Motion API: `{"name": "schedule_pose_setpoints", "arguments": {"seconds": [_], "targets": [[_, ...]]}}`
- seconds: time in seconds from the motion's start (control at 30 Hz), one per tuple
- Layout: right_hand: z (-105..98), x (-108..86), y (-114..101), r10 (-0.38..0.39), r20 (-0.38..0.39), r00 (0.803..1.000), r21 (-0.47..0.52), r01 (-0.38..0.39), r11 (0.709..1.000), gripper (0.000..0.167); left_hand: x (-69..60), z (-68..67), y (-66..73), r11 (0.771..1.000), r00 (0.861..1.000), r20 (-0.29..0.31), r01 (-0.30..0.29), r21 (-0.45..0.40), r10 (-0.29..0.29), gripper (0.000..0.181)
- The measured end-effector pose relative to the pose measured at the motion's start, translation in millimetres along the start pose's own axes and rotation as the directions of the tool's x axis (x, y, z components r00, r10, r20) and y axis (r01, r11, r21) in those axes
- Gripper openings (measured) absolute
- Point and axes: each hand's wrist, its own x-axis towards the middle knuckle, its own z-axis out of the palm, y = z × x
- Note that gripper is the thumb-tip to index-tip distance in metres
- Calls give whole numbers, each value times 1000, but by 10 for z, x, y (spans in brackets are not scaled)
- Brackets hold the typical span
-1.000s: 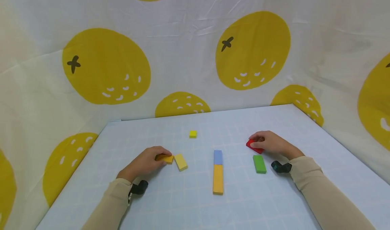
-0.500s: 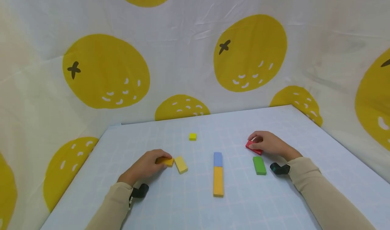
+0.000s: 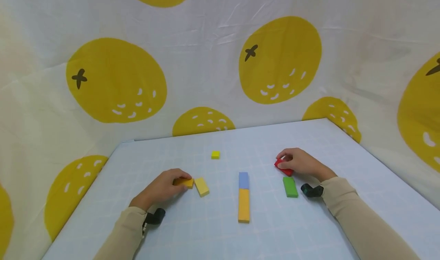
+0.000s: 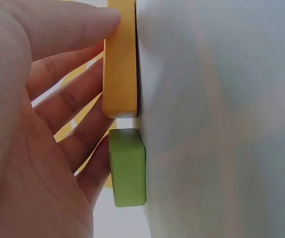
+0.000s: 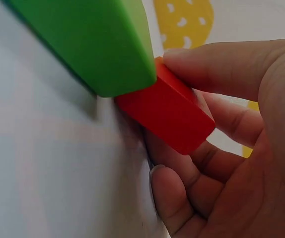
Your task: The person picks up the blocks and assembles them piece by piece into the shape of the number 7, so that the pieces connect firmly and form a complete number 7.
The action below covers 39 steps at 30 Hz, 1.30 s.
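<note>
In the head view my left hand [image 3: 161, 187] holds an orange block [image 3: 187, 183] at the left, with the thumb on its near side. Just right of it lies a pale yellow block [image 3: 201, 187]. The left wrist view also shows a green block [image 4: 128, 168] beside the orange one, by the outer fingers; in the head view the hand hides it. At the right my right hand [image 3: 302, 163] grips a red block [image 3: 284, 168] between thumb and fingers. Nearer to me, apart from that hand's fingers, lies a bright green block [image 3: 290, 187].
Between the hands a blue block [image 3: 243, 180] and a longer orange block [image 3: 244, 205] lie end to end. A small yellow block [image 3: 215, 155] sits farther back. The pale checked tabletop [image 3: 206, 229] meets a fruit-print cloth [image 3: 203, 69] behind.
The head view has shifted slightly. Both hands stay nearly in place on their blocks; the red block tips a little in the right fingers. The other blocks have not moved.
</note>
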Motion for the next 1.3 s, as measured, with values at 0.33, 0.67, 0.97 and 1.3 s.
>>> {"name": "schedule_pose_setpoints", "arguments": {"seconds": [0.33,0.67,0.97,1.3], "targets": [[11,-7,-63,127,-38,991,133,-121,984,40,-37,4,-27,999,999,-17,-36,9,37,21],[73,-13,-73,242,3,970,493,-212,844,49,11,-7,28,999,999,-10,-46,28,47,23],[92,-13,-96,212,9,977,541,-183,821,48,15,7,40,999,999,-20,-40,5,40,23],[175,17,-229,178,13,984,555,-156,817,44,-13,9,62,1000,999,-27,-18,14,19,24]]}}
